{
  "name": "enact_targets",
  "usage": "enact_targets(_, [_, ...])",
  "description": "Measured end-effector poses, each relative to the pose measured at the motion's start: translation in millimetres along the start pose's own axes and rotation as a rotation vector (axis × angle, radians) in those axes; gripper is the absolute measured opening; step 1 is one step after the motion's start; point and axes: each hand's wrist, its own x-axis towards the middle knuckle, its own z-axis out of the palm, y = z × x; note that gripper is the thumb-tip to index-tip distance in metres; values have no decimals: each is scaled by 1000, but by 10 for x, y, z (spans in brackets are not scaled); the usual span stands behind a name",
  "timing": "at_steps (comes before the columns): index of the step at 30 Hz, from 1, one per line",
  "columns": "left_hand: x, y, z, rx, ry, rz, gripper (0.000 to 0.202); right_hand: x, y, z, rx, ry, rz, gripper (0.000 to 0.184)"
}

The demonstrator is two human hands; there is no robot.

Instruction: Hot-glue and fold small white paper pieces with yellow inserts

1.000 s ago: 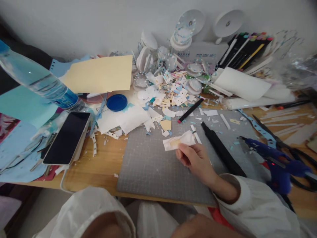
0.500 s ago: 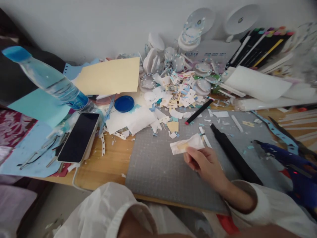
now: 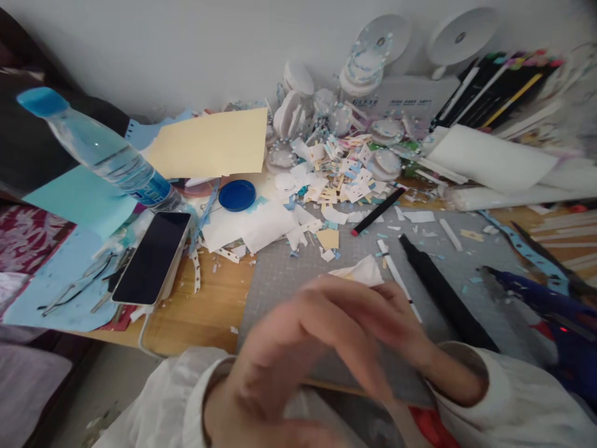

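Note:
My left hand (image 3: pixel 298 348) is raised close to the camera, slightly blurred. Its fingers arch to the right, apart from the thumb, and nothing shows between them. Behind it, my right hand (image 3: pixel 410 330) holds a small folded piece of white paper (image 3: pixel 366 270) with a yellowish patch; the left hand covers part of the grip. Both hands are over the grey cutting mat (image 3: pixel 275 280). Right of the paper lie a thin white stick (image 3: pixel 396 274) with a dark band and a thick black marker-shaped tool (image 3: pixel 448 292).
A blue glue gun (image 3: pixel 545 305) with a red light lies at right. Paper scraps (image 3: pixel 345 174) pile up behind the mat, near a black pen (image 3: pixel 377 211). On the left are a phone (image 3: pixel 152 258), a water bottle (image 3: pixel 112 155) and a blue lid (image 3: pixel 237 195).
My left hand has come up from the bottom edge into the middle, now in front of the right hand. The right hand keeps the paper in about the same place.

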Motion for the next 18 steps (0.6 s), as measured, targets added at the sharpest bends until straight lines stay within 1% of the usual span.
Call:
enact_targets(1, [10, -27, -19, 84, 230, 101, 28, -12, -8, 8, 4, -20, 0, 51])
enact_targets(2, [19, -73, -38, 207, 364, 184, 28, -24, -13, 17, 15, -57, -1, 51])
enact_targets(3, [26, -132, -55, 331, 420, 210, 36, -34, -15, 26, 30, -104, -1, 51])
enact_targets(4, [33, -197, -67, 430, 417, 225, 46, -41, -14, 36, 45, -152, -3, 51])
enact_targets(5, [38, -262, -72, 490, 406, 208, 51, -45, -10, 45, 61, -203, -6, 50])
enact_targets(6, [42, -318, -72, 521, 385, 191, 51, -46, -3, 53, 79, -250, -11, 50])
enact_targets(8, [41, -391, -61, 535, 344, 184, 41, -39, 16, 66, 99, -315, -24, 47])
enact_targets(11, [18, -404, -62, 560, 344, 228, 28, -28, 50, 73, 110, -343, -90, 39])
enact_targets(14, [-30, -379, -115, 597, 358, 262, 28, -36, 66, 53, 87, -310, -213, 18])
enact_targets(15, [-50, -377, -140, 600, 346, 271, 30, -42, 65, 39, 62, -293, -261, 22])
enact_targets(17, [-95, -392, -188, 593, 297, 292, 33, -52, 59, 4, -25, -249, -363, 41])
enact_targets(18, [-117, -409, -207, 586, 270, 303, 33, -52, 55, -13, -89, -231, -417, 45])
